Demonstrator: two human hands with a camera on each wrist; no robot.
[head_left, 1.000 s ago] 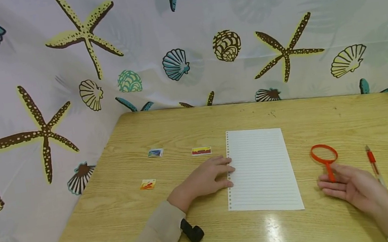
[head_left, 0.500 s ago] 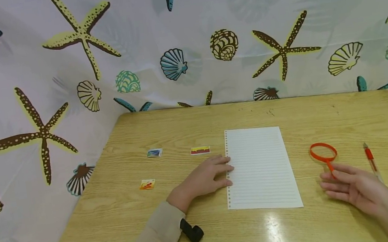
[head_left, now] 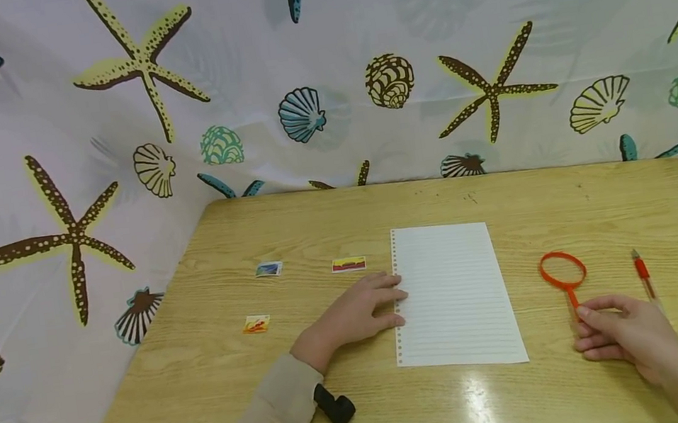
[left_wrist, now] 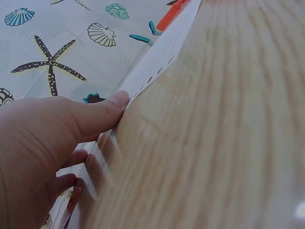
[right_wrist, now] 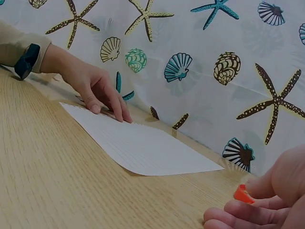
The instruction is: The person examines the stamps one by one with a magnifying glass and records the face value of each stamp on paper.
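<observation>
My left hand (head_left: 352, 312) rests its fingertips on the punched left edge of a lined sheet of paper (head_left: 453, 296). In the left wrist view the thumb (left_wrist: 107, 112) presses near the paper's edge. To the right of the sheet, my right hand (head_left: 628, 334) pinches the handle of a red magnifying glass (head_left: 562, 270) between thumb and fingers. The right wrist view shows only a bit of the red handle (right_wrist: 244, 194) at the fingers. Just past the right hand lies a red pen (head_left: 641, 268), its lower end partly hidden by the hand.
Left of the paper lie three small picture stickers or stamps: a blue one (head_left: 269, 269), a red-and-yellow one (head_left: 349, 264) and an orange one (head_left: 257, 324). Behind the wooden table (head_left: 289, 225) hangs a white cloth (head_left: 330, 48) printed with shells and starfish.
My right hand has shifted down along the magnifying glass handle and turned over, thumb now on top, pinching the handle's lower part. The left hand has stayed on the paper.
</observation>
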